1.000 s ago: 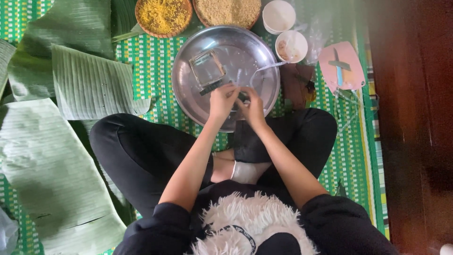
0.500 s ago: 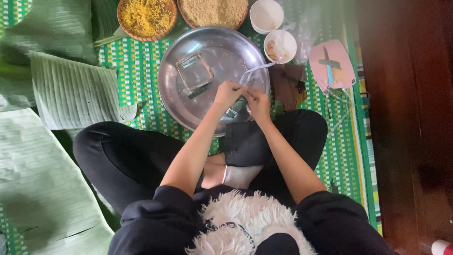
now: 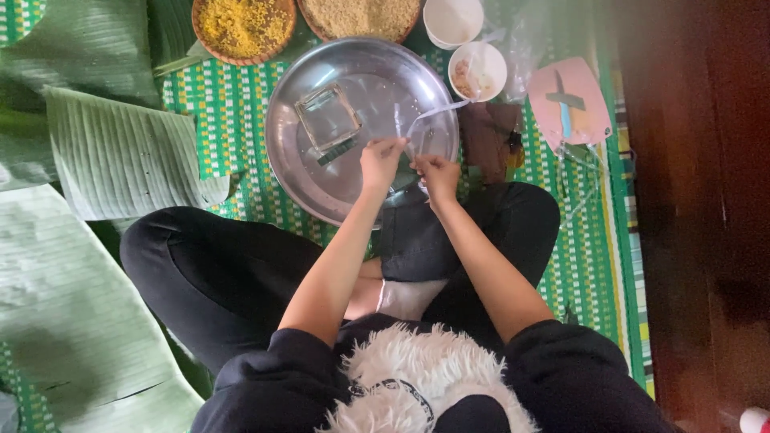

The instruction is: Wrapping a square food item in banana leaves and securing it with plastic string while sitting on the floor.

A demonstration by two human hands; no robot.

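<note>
Both hands pinch, seemingly, a pale strip over the metal tray; bowls beyond.

Mold in tray — baskets behind

banana leaves, pink board, white bowls

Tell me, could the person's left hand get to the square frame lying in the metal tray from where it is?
Probably yes. The left hand is already over the round metal tray, and the square frame lies just ahead with nothing between them. Its fingers seem to be pinching a thin pale strip, though.
</note>
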